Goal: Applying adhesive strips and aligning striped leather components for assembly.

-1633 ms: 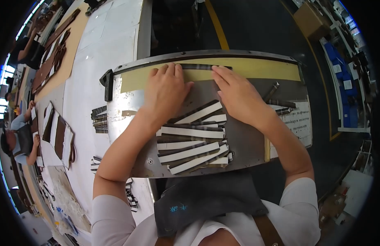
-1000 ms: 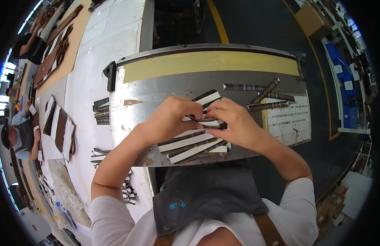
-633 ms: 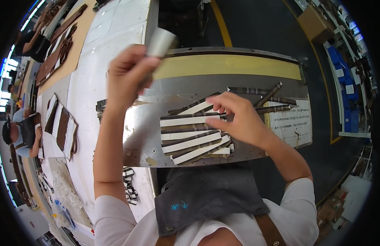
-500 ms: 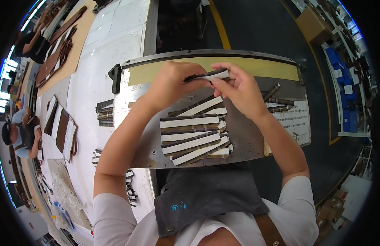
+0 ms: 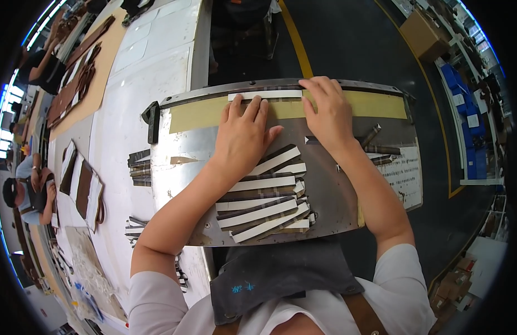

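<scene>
A curved metal work plate [image 5: 186, 167] lies in front of me, with a yellow band of tape [image 5: 375, 105] along its far edge. A long white strip [image 5: 283, 95] rests flat on that band. My left hand [image 5: 243, 134] presses on the strip's left part with spread fingers. My right hand [image 5: 328, 114] presses on its right end. Several white and dark brown strips [image 5: 264, 201] lie stacked on the plate under my left forearm, near my dark apron [image 5: 280, 273].
A few dark strips [image 5: 375, 146] and a printed sheet [image 5: 406, 176] lie at the plate's right. More strips [image 5: 140, 166] sit on the white table left of the plate. Other people work at the far left, by brown leather pieces [image 5: 82, 190]. Dark floor with a yellow line lies beyond.
The strip I held up in both hands half a second ago now lies on the yellow band. Both hands have moved forward and flattened onto it.
</scene>
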Tool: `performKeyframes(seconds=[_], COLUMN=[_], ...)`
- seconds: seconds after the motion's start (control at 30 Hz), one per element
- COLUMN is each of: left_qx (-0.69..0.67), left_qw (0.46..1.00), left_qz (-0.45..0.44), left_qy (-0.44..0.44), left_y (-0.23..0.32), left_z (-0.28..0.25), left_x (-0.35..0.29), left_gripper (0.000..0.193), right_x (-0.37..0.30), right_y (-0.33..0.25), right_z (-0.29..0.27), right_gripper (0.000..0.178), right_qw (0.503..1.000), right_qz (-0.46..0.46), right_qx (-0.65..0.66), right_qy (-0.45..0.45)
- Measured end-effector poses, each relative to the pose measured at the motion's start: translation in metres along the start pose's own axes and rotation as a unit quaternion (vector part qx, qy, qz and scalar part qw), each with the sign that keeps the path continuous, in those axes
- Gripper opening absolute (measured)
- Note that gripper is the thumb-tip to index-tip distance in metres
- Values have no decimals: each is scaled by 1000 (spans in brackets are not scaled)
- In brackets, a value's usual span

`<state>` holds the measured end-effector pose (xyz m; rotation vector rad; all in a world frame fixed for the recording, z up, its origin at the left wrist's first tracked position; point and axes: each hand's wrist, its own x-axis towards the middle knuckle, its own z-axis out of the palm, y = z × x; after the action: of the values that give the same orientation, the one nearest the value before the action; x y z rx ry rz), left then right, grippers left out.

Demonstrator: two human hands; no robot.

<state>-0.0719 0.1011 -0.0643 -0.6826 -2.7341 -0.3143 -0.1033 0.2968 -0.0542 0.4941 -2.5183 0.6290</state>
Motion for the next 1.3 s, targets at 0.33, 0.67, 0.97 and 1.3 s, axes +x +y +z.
performKeyframes(seconds=[0.33, 0.67, 0.97, 1.3], left_qx=[32, 16, 15, 31], left_qw=[999, 1000, 1000, 998], left_qz=[20, 26, 25, 50], left_qy=[14, 5, 3, 37], left_y=[-4, -1, 2, -1], left_z=[3, -1, -2, 4], left_x=[1, 0, -4, -4], left_gripper=[50, 51, 53, 54], right_x=[-19, -19, -19, -19], right_y=[-16, -22, -27, -22], right_z=[17, 14, 14, 16], right_gripper=[39, 45, 44, 41], right_qw=[988, 980, 985, 989], right_qz=[-117, -148, -123, -114], right_qx=[-16, -54, -19, 25], right_qy=[-99, -125, -120, -94])
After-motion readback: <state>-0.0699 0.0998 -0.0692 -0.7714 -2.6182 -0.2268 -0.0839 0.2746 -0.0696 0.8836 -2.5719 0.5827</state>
